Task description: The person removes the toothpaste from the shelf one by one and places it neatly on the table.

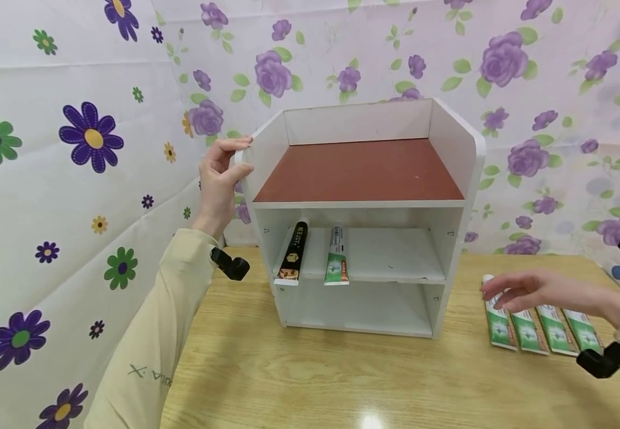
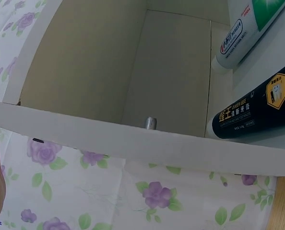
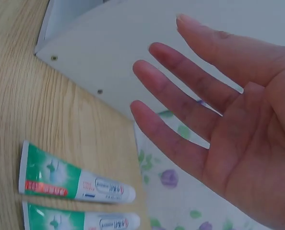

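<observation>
My left hand [image 1: 218, 179] grips the upper left edge of a small white shelf unit [image 1: 360, 173] with a red-brown top board, fingers over the rim and thumb at the front. On the middle shelf lie a black toothpaste tube [image 1: 293, 253] at the left and a green-and-white toothpaste tube [image 1: 336, 256] beside it, flat ends facing forward. To the right of the unit, my right hand [image 1: 548, 292] hovers over a row of several green-and-white toothpaste tubes [image 1: 501, 328] on the table. In the right wrist view its fingers [image 3: 176, 96] are spread and hold nothing.
The wooden table [image 1: 299, 381] carries the shelf unit and the tube row. Flower-patterned cloth [image 1: 390, 53] hangs behind, with another patterned sheet [image 1: 36, 196] along the left. The unit's lower compartment [image 1: 360, 307] sits under the middle shelf.
</observation>
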Tool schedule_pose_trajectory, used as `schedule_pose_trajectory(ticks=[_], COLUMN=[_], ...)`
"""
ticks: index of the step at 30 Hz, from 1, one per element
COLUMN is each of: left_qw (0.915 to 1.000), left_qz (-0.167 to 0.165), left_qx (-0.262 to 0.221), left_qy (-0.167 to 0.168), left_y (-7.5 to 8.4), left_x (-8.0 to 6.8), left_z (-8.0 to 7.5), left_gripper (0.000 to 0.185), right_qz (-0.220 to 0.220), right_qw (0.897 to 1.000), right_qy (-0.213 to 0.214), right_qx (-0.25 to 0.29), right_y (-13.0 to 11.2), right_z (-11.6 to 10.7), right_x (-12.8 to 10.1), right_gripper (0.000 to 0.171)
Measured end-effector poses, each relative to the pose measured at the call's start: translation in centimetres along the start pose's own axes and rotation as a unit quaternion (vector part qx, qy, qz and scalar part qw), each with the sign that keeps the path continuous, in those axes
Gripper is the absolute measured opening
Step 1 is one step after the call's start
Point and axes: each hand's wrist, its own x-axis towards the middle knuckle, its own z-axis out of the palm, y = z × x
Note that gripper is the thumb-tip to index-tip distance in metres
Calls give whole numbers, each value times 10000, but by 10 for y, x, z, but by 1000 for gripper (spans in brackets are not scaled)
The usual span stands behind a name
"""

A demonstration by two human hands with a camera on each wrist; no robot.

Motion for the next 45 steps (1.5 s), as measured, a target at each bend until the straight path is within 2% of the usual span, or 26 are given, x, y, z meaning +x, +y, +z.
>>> schedule_pose_trajectory(ticks=[7, 11, 19, 24, 28, 34, 42, 45], left_qw=[10000, 10000, 9999, 9999, 9996, 9993, 9997, 9997], left_qz=[-56, -68, 61, 92, 207, 308, 186, 199], left_qx=[-5, -9, 63, 73, 111, 132, 97, 109], left_qy=[-46, -53, -53, -61, -128, -134, -101, -117], left_y=[2, 1, 1, 1, -1, -1, 0, 0], left_x=[2, 2, 0, 0, 0, -1, 0, 0], left_z=[1, 1, 0, 0, 0, 0, -1, -1], left_gripper=[31, 31, 30, 30, 30, 30, 30, 29], right_qz=[-426, -702, -999, -1318, -1241, -1053, -1011, -1104], right_qw=[9973, 9943, 9829, 9757, 9817, 9928, 9906, 9872], right_qy=[-532, -682, -1226, -1390, -1096, -230, 812, 1075], right_qx=[257, 424, 944, 1065, 943, 527, 440, 413], right_y=[-23, -34, -53, -61, -69, -82, -91, -95], right_z=[9, 16, 33, 44, 53, 62, 71, 76], right_x=[12, 21, 38, 48, 54, 70, 89, 99], right_gripper=[39, 40, 45, 48, 50, 47, 42, 42])
